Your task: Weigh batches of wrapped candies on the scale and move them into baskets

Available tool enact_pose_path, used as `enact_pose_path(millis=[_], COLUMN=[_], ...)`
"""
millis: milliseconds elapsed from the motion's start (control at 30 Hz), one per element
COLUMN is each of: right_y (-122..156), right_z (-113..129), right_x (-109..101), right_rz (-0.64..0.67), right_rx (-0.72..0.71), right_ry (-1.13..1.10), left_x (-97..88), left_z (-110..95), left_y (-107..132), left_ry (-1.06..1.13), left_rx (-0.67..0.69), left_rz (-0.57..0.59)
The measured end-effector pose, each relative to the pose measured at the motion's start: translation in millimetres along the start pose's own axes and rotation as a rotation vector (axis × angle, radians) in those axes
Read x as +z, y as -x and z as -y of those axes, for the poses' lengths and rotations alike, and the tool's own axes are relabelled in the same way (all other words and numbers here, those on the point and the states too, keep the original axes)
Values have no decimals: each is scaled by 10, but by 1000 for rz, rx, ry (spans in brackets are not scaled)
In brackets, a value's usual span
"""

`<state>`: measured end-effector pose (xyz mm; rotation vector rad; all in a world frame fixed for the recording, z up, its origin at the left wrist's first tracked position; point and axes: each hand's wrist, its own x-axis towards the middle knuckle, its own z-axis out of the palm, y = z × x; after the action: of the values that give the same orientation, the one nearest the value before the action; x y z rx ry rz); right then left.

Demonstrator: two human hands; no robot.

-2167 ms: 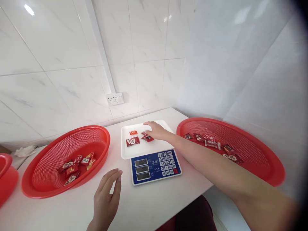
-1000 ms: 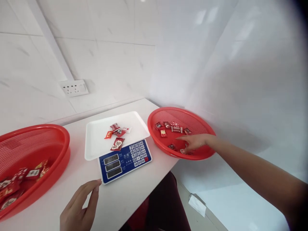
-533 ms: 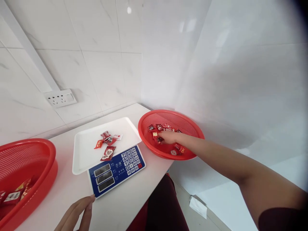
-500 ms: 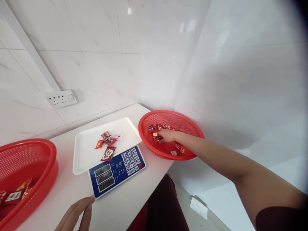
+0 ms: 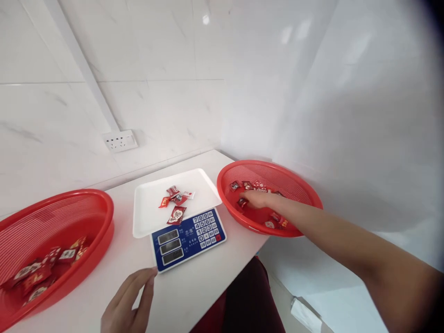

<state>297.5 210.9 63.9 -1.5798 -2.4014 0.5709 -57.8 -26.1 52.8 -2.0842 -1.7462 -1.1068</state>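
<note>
At the near left corner of a blue-and-white digital scale, my left hand has its thumb and index fingertips closed together on the edge. A white tray tops the scale and carries several small wrapped candies in red, dark red and white. My right hand reaches into the red basket on the right. Its fingers are closed on a small dark red wrapped candy low in the basket. Other wrapped candies lie around that hand, partly hidden by my forearm.
Another red basket, holding several red and gold packets, stands at the left on the white table. A tiled wall with a power socket rises behind. White paper-like material lies on the floor at the right.
The view has swung left, bringing more of the left basket into sight. My right hand stays in the right basket, its fingers now at a dark red candy. My left hand remains at the scale's corner.
</note>
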Motion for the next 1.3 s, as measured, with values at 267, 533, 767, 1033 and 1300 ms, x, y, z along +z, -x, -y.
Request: enact_pose_path(millis=[267,533,767,1033,1300], right_y=[-87,-465,-629,255,1137], right_z=[643,1472,1546,1592,1281], right_x=[-578,-62,79,69,940], right_rz=[-5,83,-22,-207,-3], right_rx=[-115,-352,-333,-335,39], right_ry=[-5,116,11,-354,-830], left_x=[99,380,228,-158,88], left_z=[-91,-57,207,37,-160], left_y=[-557,-1040,-1079,-377,95], left_ry=[0,-138,-116,133,358], left_rx=[220,145,-71,-397,-364], left_rz=[249,553,443,149,388])
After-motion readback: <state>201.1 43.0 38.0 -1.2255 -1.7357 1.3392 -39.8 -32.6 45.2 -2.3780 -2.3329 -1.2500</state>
